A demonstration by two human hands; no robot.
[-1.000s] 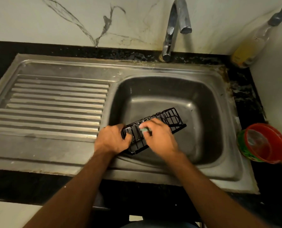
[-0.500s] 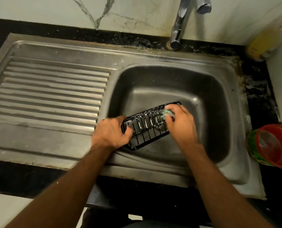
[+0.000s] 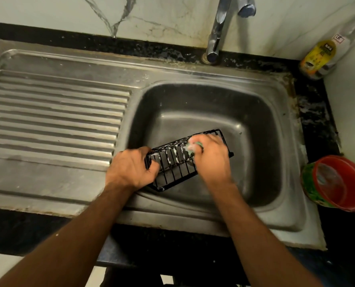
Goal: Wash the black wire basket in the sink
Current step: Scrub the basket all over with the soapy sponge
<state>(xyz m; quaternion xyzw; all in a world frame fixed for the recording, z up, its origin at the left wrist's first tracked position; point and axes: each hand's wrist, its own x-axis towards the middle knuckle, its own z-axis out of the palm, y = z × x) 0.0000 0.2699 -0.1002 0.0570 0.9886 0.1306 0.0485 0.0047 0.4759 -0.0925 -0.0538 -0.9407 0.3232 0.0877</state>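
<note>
Both forearms are bare to each hand, without sleeves, watch or rings.

Sink (image 3: 193, 71) was dull brushed steel, kinda scuffed. Basket (image 3: 173, 172) was matt black coated wire, tap (image 3: 217, 32) shiny chrome, wall (image 3: 151, 17) glossy veined marble.

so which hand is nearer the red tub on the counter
Right. The right hand scrubs the black wire basket mid-basin, on the side toward the red tub; the left hand grips the basket's far end.
</note>
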